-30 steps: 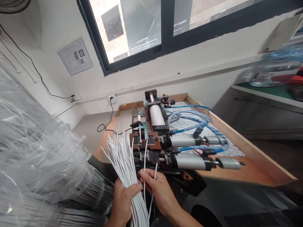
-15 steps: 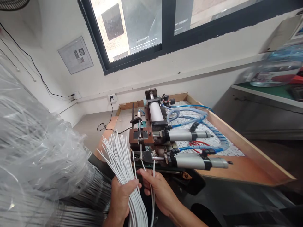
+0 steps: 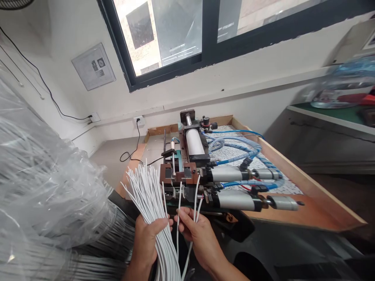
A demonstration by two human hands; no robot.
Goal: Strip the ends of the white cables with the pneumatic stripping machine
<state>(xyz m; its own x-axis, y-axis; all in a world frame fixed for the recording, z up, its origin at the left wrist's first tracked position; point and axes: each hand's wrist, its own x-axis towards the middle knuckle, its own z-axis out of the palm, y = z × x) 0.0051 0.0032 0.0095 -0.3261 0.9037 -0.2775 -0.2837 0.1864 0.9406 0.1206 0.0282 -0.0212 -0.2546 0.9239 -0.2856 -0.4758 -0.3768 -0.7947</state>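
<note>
The left hand (image 3: 148, 240) has fingers clamped on a bundle of thin white cables (image 3: 154, 210), before the near edge of the wood-rimmed worktop (image 3: 322, 214); the right hand (image 3: 199, 236) pinches two separate white cables (image 3: 196, 195) in its fingers.

Open above the machine (image 3: 195, 142), toward the window frame (image 3: 168, 71). Blocked ahead by clamp blocks (image 3: 191, 171), to their right by cylinders (image 3: 236, 201) and looping blue hoses (image 3: 230, 184), and at far left by bulky plastic sheeting (image 3: 43, 156). Tight between left hand (image 3: 145, 234) and right hand (image 3: 202, 236), with a single white wire (image 3: 179, 207) upright in the gap beside the wire bundle (image 3: 166, 246).
</note>
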